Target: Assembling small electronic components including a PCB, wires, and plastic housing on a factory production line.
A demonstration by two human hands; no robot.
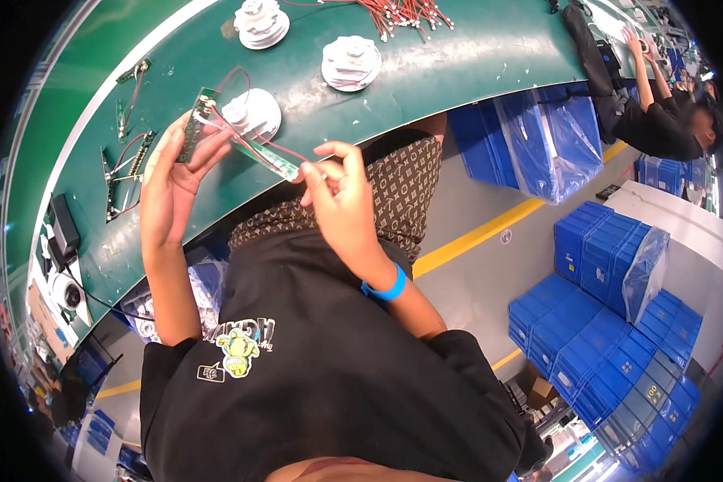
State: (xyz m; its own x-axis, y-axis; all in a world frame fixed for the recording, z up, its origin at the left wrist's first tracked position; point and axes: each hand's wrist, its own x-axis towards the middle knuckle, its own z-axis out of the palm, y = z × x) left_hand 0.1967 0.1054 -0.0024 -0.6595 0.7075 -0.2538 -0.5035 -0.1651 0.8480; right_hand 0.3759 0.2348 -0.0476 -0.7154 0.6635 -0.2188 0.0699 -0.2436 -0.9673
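At eleven o'clock, two wire-linked circuit boards (193,135) are held over the green workbench (474,60): one is gripped by the left hand (169,178), the other's end pinched by the right hand's (341,197) fingertips. Three white round-based parts (351,63) are spread between eleven and twelve.

Above the tabletop (426,72), near its front edge, the left hand (169,181) holds a board (190,136); the right hand (341,199) pinches one end of a second board (271,158). Red wires run between them. On the tabletop sit three white housings (351,64), with loose boards (121,120) toward its left end.
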